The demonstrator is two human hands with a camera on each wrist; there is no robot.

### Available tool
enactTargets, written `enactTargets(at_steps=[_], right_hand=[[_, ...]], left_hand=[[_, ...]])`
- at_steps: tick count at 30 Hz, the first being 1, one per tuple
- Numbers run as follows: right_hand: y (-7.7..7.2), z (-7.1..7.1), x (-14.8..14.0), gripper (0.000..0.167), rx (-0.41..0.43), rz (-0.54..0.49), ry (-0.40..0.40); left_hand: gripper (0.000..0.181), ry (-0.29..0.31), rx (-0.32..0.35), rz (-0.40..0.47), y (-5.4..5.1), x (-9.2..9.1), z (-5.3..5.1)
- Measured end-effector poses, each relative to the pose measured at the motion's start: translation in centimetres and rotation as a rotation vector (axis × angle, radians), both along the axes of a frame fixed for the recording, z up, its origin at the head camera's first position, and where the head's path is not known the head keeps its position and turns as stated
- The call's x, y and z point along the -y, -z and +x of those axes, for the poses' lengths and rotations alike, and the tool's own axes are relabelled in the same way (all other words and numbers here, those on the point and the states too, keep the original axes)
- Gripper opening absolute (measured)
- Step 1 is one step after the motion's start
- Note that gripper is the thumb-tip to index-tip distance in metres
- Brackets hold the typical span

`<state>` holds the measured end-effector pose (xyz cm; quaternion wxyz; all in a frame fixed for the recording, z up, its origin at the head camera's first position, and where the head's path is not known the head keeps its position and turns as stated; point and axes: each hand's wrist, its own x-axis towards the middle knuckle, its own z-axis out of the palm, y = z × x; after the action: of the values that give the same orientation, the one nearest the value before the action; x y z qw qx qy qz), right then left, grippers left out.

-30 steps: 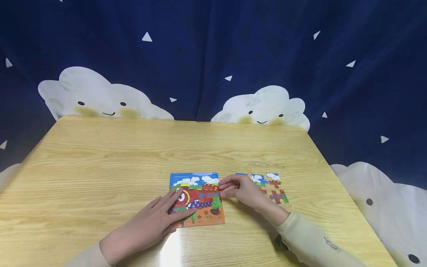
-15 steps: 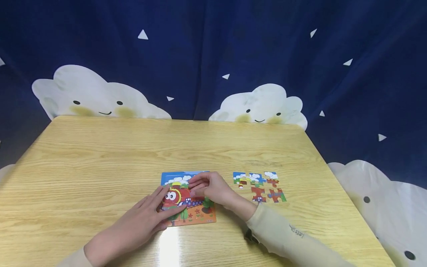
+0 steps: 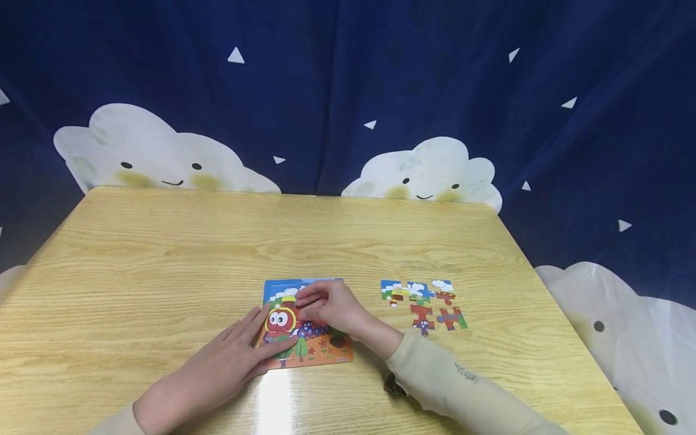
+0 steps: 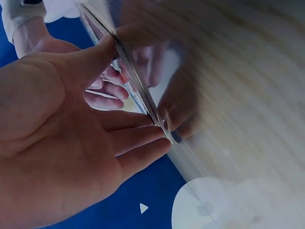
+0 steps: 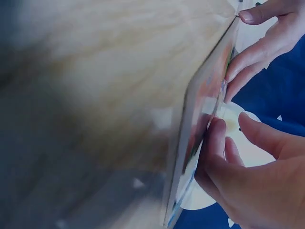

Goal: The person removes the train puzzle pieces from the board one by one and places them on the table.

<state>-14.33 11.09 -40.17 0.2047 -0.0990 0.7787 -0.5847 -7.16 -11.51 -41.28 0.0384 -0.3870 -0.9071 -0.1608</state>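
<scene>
A puzzle board (image 3: 334, 356) with a red train picture lies on the table. My left hand (image 3: 228, 356) rests along its left side, fingers straight, the thumb across the lower part of the picture. In the left wrist view, fingers and thumb touch the board's edge (image 4: 138, 86). My right hand (image 3: 337, 308) is over the middle of the picture, its fingertips near the train's round yellow-rimmed face (image 3: 280, 320). In the right wrist view its bent fingers (image 5: 215, 133) are against the board's face, with the thumb apart and nothing visible between them. The right hand hides part of the train.
Several loose puzzle pieces (image 3: 421, 317) lie right of the board, showing clouds and red train parts. The wooden table (image 3: 206, 241) runs back to a dark blue curtain (image 3: 304, 90) with smiling clouds and white triangles. A sleeve (image 3: 451, 380) covers the right forearm.
My right hand has moved left from the board's right edge to its middle, revealing more of the loose pieces. The left hand stays on the board's left side.
</scene>
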Motion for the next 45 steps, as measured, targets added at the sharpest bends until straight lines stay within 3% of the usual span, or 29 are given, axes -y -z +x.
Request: enactTargets(at_steps=[5,12,24,39,45], right_hand=[[0.3,0.0,0.4,0.034,0.013,-0.003,0.016],[0.5,0.2,1.1,0.032,-0.045,0.036,-0.002],[0.5,0.7,2.0,0.022,-0.198,0.234,-0.038],[0.6,0.5,0.6,0.016,-0.278,0.170,-0.061],[0.4,0.4,-1.7,0.015,-0.223,0.154,-0.050]], left_hand=[[0.037,0.021,-0.029,0.021,0.0,-0.1,-0.1],[0.037,0.020,-0.008,0.021,-0.2,-0.1,-0.1],[0.040,0.026,-0.029,0.019,0.1,-0.1,-0.3],[0.037,0.021,-0.038,0.024,0.0,-0.1,-0.2],[0.035,0.015,-0.051,0.031,0.1,-0.1,-0.2]])
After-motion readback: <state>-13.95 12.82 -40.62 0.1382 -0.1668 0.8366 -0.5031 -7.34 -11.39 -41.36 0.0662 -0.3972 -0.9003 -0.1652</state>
